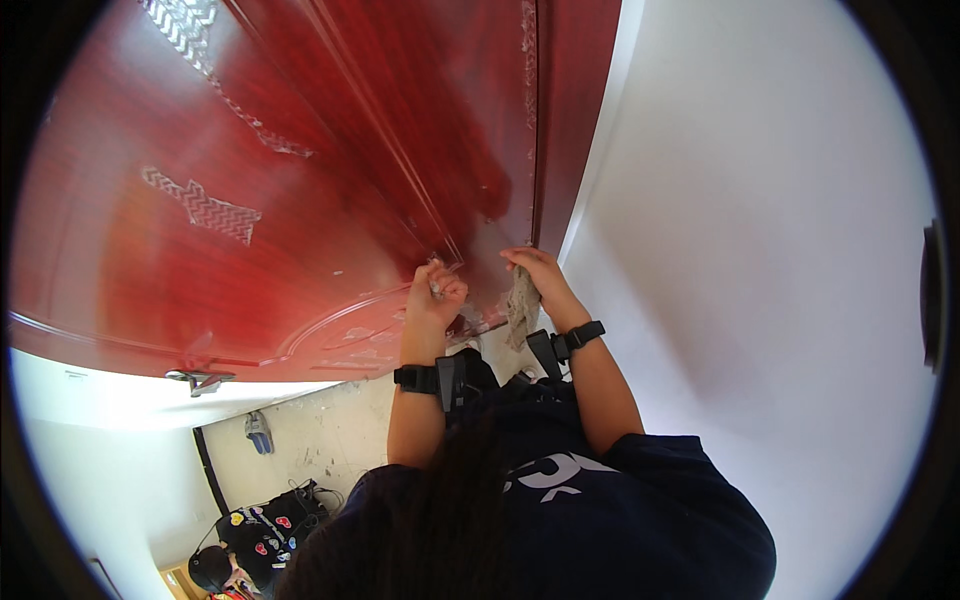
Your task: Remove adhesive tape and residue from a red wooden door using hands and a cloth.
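Before me stands a red wood-grain door (360, 150) with moulded panel lines. My left hand (436, 294) is close to its surface, fingers curled around what looks like a small pale scrap (435, 288), mostly hidden by the fingers. A crumpled grey-brown cloth (522, 307) hangs from my right hand (541, 276), which is near the door's side edge. Whitish film remnants (360, 332) cling to the door beside my left hand. Farther off, a zigzag-patterned strip (217, 214) and another patterned strip (184, 34) are stuck to the panel.
A white wall (750, 187) rises close on my right. The metal door handle (199, 379) juts out at the lower left. Slippers (259, 433) lie on the stained floor (330, 431). Another person (262, 536) in dark, patch-decorated clothing is behind at the lower left, beside loose cables (315, 491).
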`<state>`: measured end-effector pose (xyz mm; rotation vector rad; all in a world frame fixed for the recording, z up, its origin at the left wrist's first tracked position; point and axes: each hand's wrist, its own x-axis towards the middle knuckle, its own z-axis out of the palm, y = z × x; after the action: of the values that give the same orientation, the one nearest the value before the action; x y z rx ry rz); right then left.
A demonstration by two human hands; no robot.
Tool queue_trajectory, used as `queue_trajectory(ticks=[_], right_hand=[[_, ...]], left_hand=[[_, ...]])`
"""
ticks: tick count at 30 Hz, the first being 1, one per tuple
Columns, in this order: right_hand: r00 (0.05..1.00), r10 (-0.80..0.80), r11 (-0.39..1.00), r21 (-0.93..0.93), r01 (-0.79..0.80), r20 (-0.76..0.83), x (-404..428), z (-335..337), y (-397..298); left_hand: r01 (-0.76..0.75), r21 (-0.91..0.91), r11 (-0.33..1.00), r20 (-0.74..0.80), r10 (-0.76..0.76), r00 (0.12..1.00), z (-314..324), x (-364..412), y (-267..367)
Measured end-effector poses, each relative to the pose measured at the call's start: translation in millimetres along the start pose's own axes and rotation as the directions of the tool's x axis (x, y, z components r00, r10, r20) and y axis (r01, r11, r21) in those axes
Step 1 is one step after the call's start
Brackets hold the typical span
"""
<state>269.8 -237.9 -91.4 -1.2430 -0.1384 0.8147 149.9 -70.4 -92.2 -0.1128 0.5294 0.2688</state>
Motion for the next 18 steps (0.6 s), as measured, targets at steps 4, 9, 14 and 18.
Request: queue_trajectory(ticks=[4,9,14,18], right_hand=[[1.0,0.02,1.0,-0.021,-0.02,-0.004,1.9,1.0,3.2],[0.999,0.041,0.999,0.0,-0.041,0.036,3.4,1.7,3.0],[0.999,0.042,0.999,-0.018,-0.042,0.023,1.3,2.2,3.2],[1.0,0.022,1.0,-0.018,-0.022,0.015,1.8,1.5,8.4]], left_hand=[[-0.04,0.095,0.995,0.061,0.034,0.998,2.5,-12.3,-0.2],[-0.075,0.216,0.973,-0.002,0.077,0.997,3.2,-16.3,1.4],[-0.027,0.203,0.979,-0.09,0.046,0.995,3.8,-11.7,-1.8],[-0.018,0.184,0.983,-0.109,0.039,0.993,0.1,-7.3,7.1]])
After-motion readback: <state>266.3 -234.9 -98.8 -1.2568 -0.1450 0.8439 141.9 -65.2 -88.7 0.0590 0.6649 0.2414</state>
